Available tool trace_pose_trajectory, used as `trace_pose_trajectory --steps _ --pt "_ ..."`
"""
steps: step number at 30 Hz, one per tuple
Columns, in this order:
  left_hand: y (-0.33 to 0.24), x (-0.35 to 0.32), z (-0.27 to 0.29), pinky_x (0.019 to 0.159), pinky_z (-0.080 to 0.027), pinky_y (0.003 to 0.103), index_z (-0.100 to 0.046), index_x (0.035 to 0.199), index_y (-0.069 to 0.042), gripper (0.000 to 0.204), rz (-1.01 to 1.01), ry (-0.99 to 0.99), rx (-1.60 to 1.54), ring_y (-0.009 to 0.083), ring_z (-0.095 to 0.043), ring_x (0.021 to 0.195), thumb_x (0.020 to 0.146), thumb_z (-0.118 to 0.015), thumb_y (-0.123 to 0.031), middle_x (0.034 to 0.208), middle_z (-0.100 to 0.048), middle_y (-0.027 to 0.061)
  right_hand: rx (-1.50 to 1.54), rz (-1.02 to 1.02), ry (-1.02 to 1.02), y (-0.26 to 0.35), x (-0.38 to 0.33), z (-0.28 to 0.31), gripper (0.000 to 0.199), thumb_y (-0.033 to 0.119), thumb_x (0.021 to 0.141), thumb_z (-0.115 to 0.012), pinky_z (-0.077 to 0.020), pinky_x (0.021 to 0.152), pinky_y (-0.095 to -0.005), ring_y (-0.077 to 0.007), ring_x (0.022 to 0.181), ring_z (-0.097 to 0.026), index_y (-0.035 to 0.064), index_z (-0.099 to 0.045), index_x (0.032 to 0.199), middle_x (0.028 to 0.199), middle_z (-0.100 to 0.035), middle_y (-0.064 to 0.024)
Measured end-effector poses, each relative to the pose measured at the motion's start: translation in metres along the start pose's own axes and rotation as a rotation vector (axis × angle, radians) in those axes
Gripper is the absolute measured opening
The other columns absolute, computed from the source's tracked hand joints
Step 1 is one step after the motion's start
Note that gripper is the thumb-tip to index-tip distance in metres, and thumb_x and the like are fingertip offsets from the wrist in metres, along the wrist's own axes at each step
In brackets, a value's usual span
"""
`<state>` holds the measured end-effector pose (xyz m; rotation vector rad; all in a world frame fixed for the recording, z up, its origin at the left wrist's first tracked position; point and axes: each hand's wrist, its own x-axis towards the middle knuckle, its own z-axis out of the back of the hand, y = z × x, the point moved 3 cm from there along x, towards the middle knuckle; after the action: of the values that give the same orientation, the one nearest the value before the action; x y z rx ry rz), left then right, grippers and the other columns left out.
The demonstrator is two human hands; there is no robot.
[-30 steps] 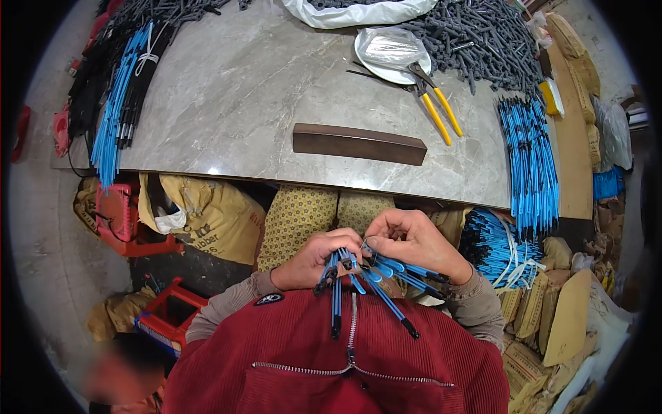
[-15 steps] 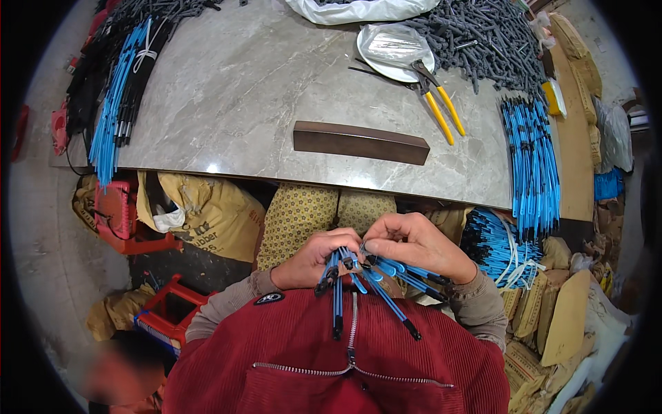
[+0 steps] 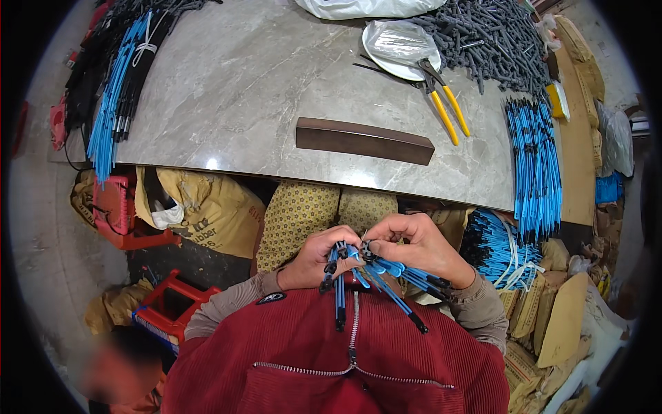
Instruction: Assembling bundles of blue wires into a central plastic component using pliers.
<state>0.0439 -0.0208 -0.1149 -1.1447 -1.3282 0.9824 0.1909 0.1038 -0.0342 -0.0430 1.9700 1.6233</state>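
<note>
In front of my chest I hold a cluster of thin blue rods (image 3: 340, 300) with black end pieces. The rods fan out and hang downward around a small dark ring-shaped hub (image 3: 367, 250). My left hand (image 3: 317, 259) is closed around the left side of the cluster, thumb across the rods. My right hand (image 3: 420, 248) pinches at the hub with thumb and index finger, and several rods pass under its palm. Whatever tiny part may lie between those fingertips is too small to make out.
On the grey table (image 3: 227, 90) lie a dark brown bar (image 3: 364, 141), yellow-handled pliers (image 3: 445, 110) and a white plate (image 3: 400, 65). Grey plastic parts (image 3: 483, 48) heap at the back right. Blue rod bundles (image 3: 534, 165) lie at the right edge. A red stool (image 3: 176, 303) stands lower left, beside another person.
The hub has turned slightly into view between my hands, and the rods have shifted a little. Both hands keep their hold in nearly the same place.
</note>
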Motion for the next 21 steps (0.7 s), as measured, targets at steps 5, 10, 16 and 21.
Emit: trace_pose_trajectory --steps 5,10,16,21 --pt "0.008 -0.008 -0.001 0.072 -0.048 0.028 -0.059 0.111 -0.001 0.03 0.151 -0.108 -0.082 0.0152 -0.06 0.082 0.085 -0.075 -0.003 0.095 -0.061 0.0074 0.013 0.035 0.019 -0.001 0.001 0.004 0.017 0.011 0.095 -0.068 -0.0502 0.069 -0.0226 -0.0065 0.078 -0.062 -0.0031 -0.071 0.104 0.088 -0.069 -0.0033" --pt "0.003 -0.002 0.001 0.072 -0.048 0.03 -0.059 0.111 -0.002 0.032 -0.001 -0.087 0.047 0.0165 -0.061 0.084 0.084 -0.076 -0.002 0.098 -0.061 0.0086 -0.037 0.064 0.054 0.001 0.002 0.005 0.017 0.01 0.094 -0.07 -0.0496 0.073 -0.0257 -0.0093 0.082 -0.063 -0.0025 -0.073 0.104 0.089 -0.069 -0.0046" --pt "-0.001 0.002 0.001 0.072 -0.048 0.03 -0.059 0.109 -0.003 0.031 -0.042 -0.098 0.074 0.0176 -0.061 0.086 0.083 -0.076 -0.002 0.1 -0.06 0.0091 -0.082 0.094 0.07 0.0 0.003 0.007 0.016 0.009 0.092 -0.07 -0.0492 0.075 -0.0277 -0.0113 0.085 -0.062 -0.0017 -0.073 0.105 0.09 -0.068 -0.0057" --pt "-0.001 0.0 0.001 0.073 -0.049 0.03 -0.059 0.109 -0.003 0.033 -0.021 -0.1 0.105 0.0185 -0.061 0.087 0.081 -0.077 -0.001 0.1 -0.06 0.0088 -0.103 0.107 0.071 -0.003 0.002 0.008 0.015 0.008 0.092 -0.07 -0.0492 0.076 -0.028 -0.0119 0.085 -0.063 -0.0011 -0.073 0.103 0.09 -0.068 -0.0059"
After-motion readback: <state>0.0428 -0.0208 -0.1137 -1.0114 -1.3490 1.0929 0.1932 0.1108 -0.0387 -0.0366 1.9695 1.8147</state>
